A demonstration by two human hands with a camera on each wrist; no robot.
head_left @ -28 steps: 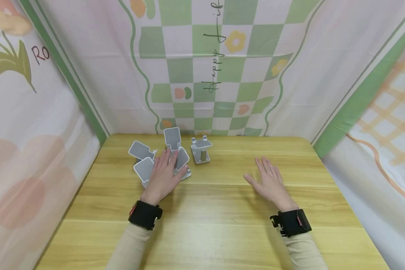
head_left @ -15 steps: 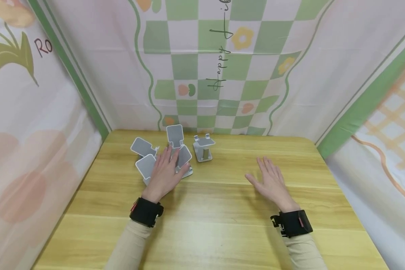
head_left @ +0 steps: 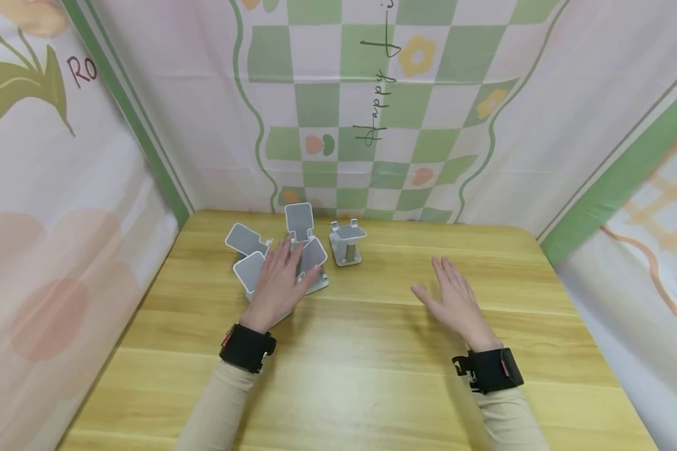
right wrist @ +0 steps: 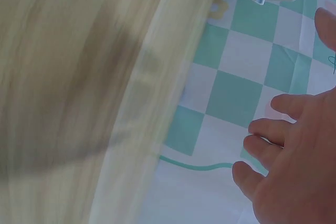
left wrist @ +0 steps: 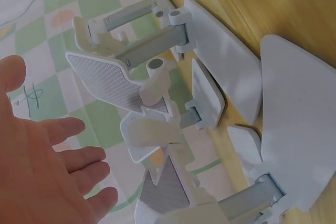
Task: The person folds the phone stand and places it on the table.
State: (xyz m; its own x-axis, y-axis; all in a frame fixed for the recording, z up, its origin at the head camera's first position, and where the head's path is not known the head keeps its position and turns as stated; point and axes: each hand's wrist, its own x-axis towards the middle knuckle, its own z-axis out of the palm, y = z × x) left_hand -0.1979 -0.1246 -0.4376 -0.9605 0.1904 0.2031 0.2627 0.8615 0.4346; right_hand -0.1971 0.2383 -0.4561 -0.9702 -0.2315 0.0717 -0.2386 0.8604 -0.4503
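Several white phone stands with grey pads are grouped on the left half of the table. My left hand [head_left: 282,282] hovers over the group with its fingers extended, hiding parts of the nearer stands. In the left wrist view a gap shows between the fingers and the nearest phone stand [left wrist: 163,187]. Behind the fingertips rises a phone stand [head_left: 299,219] with its plate up. Another phone stand [head_left: 350,233] stands apart, right of the group. My right hand [head_left: 454,300] hangs above the table's right side, fingers extended, holding nothing.
The wooden table [head_left: 338,376] ends at a patterned cloth [head_left: 361,106] along its back. More cloth hangs on the left side [head_left: 107,250] and the right side [head_left: 615,300]. Bare wood lies between the lone stand and my right hand.
The head view has shifted a little, so the table and stands appear slightly higher and further right. Both hands stay in nearly the same places over the table.
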